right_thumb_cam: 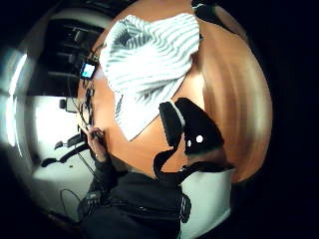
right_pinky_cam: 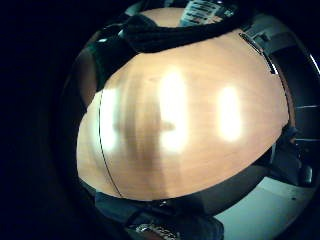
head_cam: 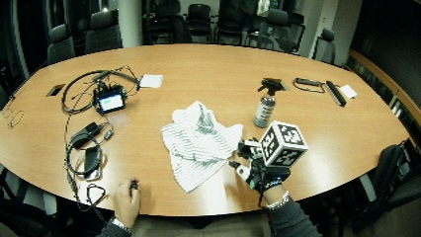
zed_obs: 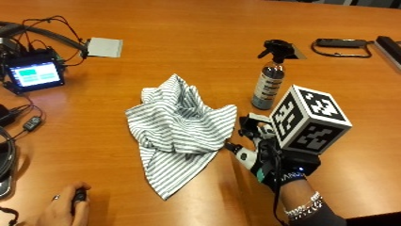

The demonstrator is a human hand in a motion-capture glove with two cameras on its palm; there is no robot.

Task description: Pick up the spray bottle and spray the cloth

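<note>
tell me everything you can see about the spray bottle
The spray bottle stands upright on the wooden table, beyond the gloved right hand and to the side of the striped cloth. It has a black trigger head on a narrow neck, and a dark, see-through-looking body with a pale printed label. Nothing touches it but the table; the hand is apart from it.
</note>
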